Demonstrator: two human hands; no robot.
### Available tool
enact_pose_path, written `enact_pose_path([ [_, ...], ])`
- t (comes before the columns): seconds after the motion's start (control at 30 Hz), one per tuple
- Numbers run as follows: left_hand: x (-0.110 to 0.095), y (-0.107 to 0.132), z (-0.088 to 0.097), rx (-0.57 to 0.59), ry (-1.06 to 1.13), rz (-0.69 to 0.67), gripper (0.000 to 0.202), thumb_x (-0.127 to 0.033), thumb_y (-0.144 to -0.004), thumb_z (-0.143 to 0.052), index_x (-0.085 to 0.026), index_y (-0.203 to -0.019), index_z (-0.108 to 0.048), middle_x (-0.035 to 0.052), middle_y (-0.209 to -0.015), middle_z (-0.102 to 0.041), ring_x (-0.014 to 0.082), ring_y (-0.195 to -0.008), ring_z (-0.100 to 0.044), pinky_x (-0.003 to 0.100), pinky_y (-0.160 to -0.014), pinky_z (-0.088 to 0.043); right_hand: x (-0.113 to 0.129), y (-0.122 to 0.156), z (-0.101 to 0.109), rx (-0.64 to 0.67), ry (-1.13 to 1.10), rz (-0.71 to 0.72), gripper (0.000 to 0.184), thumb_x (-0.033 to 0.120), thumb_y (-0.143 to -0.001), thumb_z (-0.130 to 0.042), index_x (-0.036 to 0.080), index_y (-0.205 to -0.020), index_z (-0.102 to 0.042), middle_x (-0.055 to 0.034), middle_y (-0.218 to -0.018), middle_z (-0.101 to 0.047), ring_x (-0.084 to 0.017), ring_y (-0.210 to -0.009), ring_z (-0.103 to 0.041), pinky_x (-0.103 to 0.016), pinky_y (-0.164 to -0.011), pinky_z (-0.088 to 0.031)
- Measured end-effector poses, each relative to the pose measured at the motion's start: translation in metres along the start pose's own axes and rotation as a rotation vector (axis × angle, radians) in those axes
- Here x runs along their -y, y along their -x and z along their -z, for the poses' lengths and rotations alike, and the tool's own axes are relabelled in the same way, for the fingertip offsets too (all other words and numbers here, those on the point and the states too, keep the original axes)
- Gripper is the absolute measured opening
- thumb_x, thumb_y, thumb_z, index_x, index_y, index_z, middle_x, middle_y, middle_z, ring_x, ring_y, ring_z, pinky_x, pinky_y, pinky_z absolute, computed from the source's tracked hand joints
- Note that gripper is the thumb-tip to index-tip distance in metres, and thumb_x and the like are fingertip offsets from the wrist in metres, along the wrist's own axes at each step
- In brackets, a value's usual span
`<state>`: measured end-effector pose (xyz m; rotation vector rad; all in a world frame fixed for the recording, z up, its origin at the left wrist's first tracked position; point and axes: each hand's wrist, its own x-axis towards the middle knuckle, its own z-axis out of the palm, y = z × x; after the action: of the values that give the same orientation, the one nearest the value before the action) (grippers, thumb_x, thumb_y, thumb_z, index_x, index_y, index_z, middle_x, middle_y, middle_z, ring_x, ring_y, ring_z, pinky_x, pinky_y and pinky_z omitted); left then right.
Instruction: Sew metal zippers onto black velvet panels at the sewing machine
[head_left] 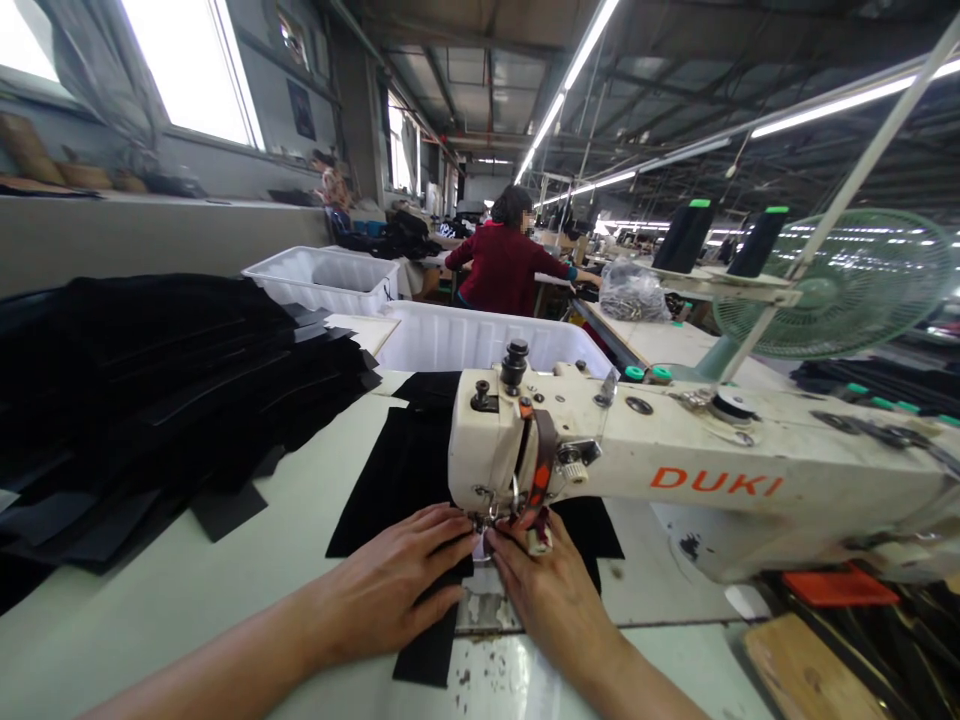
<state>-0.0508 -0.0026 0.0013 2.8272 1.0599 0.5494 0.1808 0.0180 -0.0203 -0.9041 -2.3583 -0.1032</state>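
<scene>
A cream sewing machine (622,440) marked DUKI stands across the table, its needle area between my two hands. Black fabric (390,480) lies under the machine head, spreading to both sides, with a narrow strip toward me. My left hand (405,570) lies flat on the fabric left of the presser foot, fingers stretched out. To the right of the foot, my right hand (547,580) rests with its fingertips close to the needle; its fingers are partly hidden by the machine head and a red-and-black strap (538,470).
A large pile of black fabric pieces (165,390) covers the table's left. Behind the machine stand white plastic bins (480,335). Thread cones (682,235) and a green fan (825,285) are at the right. A co-worker in dark red (502,265) reaches across a table ahead.
</scene>
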Motion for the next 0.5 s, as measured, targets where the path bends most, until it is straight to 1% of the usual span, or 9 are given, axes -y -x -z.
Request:
enact_pose_path([
  [0.1,0.003,0.003,-0.006,-0.029,-0.011,0.007,0.051,-0.032,-0.097,-0.056,-0.024,-0.146,-0.044,0.0101,-0.145,-0.051,0.0297,-0.135,-0.045,0.049,-0.111,-0.042,0.0,0.001,0.0,-0.021,-0.002,-0.008,0.037,0.013,-0.093,-0.058,0.029,-0.127,-0.061,0.0,-0.116,-0.069,-0.022,-0.109,-0.059,-0.044,-0.109,-0.038],
  [0.2,0.004,0.004,-0.006,-0.043,0.011,0.024,0.05,-0.033,-0.097,-0.057,-0.024,-0.145,-0.046,0.0096,-0.143,-0.052,0.0293,-0.134,-0.046,0.048,-0.11,-0.042,0.001,0.0,0.001,-0.022,0.01,-0.008,0.037,0.014,-0.094,-0.057,0.029,-0.127,-0.061,0.0002,-0.114,-0.07,-0.021,-0.106,-0.06,-0.044,-0.108,-0.039],
  [0.27,0.002,0.002,-0.004,-0.03,0.037,0.043,0.049,-0.032,-0.096,-0.059,-0.022,-0.142,-0.048,0.0097,-0.142,-0.054,0.029,-0.134,-0.047,0.047,-0.111,-0.041,0.003,-0.001,0.003,-0.024,0.014,-0.01,0.036,0.013,-0.095,-0.054,0.028,-0.127,-0.061,-0.0002,-0.115,-0.07,-0.021,-0.106,-0.061,-0.043,-0.106,-0.041],
  [0.37,-0.001,-0.002,0.003,0.003,0.116,0.078,0.046,-0.029,-0.092,-0.063,-0.017,-0.136,-0.053,0.0119,-0.139,-0.056,0.0281,-0.133,-0.048,0.046,-0.113,-0.038,0.005,-0.002,0.005,-0.025,0.035,0.012,0.034,0.013,-0.097,-0.048,0.026,-0.125,-0.063,-0.002,-0.116,-0.071,-0.022,-0.107,-0.063,-0.043,-0.103,-0.044],
  [0.43,-0.003,-0.005,0.007,0.016,0.177,0.095,0.044,-0.028,-0.089,-0.066,-0.015,-0.13,-0.057,0.0128,-0.136,-0.058,0.0263,-0.132,-0.049,0.042,-0.114,-0.036,0.001,-0.001,0.005,-0.052,0.065,0.038,0.034,0.015,-0.098,-0.043,0.026,-0.122,-0.065,-0.0031,-0.113,-0.072,-0.022,-0.105,-0.065,-0.044,-0.1,-0.046],
  [0.5,-0.004,-0.006,0.012,0.013,0.196,0.105,0.044,-0.029,-0.085,-0.07,-0.015,-0.125,-0.059,0.0126,-0.134,-0.06,0.0244,-0.13,-0.05,0.038,-0.115,-0.035,-0.009,0.002,0.003,-0.07,0.111,0.084,0.034,0.017,-0.098,-0.042,0.026,-0.12,-0.066,-0.0033,-0.111,-0.072,-0.022,-0.102,-0.067,-0.042,-0.096,-0.049],
])
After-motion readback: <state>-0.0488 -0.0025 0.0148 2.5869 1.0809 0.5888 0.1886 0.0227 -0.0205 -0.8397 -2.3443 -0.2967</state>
